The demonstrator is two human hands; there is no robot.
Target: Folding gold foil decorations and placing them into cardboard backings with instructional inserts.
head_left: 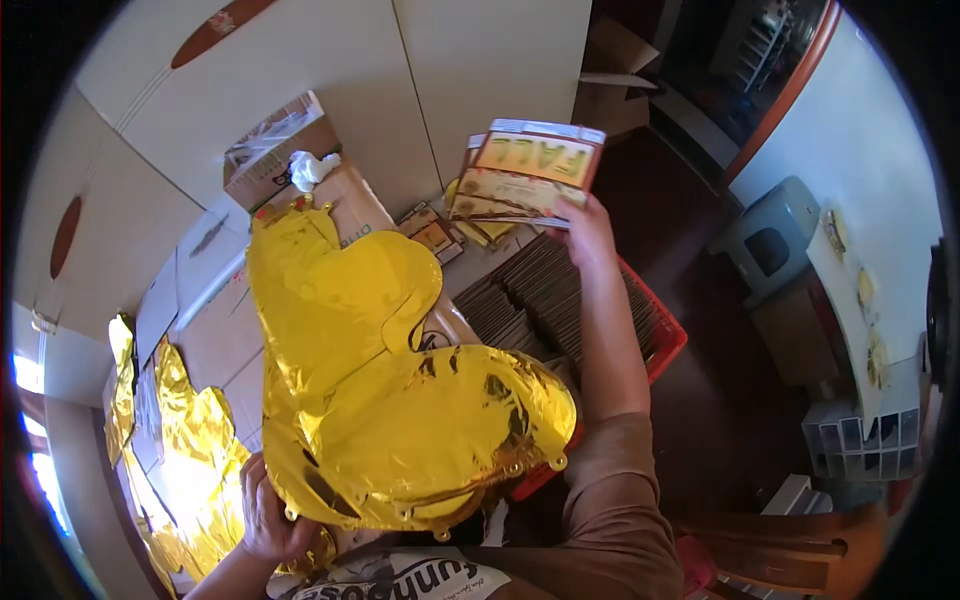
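Note:
A large flat stack of shiny gold foil balloons, not inflated, spreads across the middle in front of me. My left hand is closed on its lower left edge, the fingertips partly hidden by the foil. Out ahead to the right, my right hand holds a few flat printed packets in cream, yellow and brown, pinched at their lower right corner. Below my right forearm stands a red crate packed with upright rows of brown flat packets.
More gold foil lies on cardboard at the left. An open carton with white crumpled material leans by the cabinet. Printed packets lie beyond the foil. A wooden chair is at lower right, a grey bin at right.

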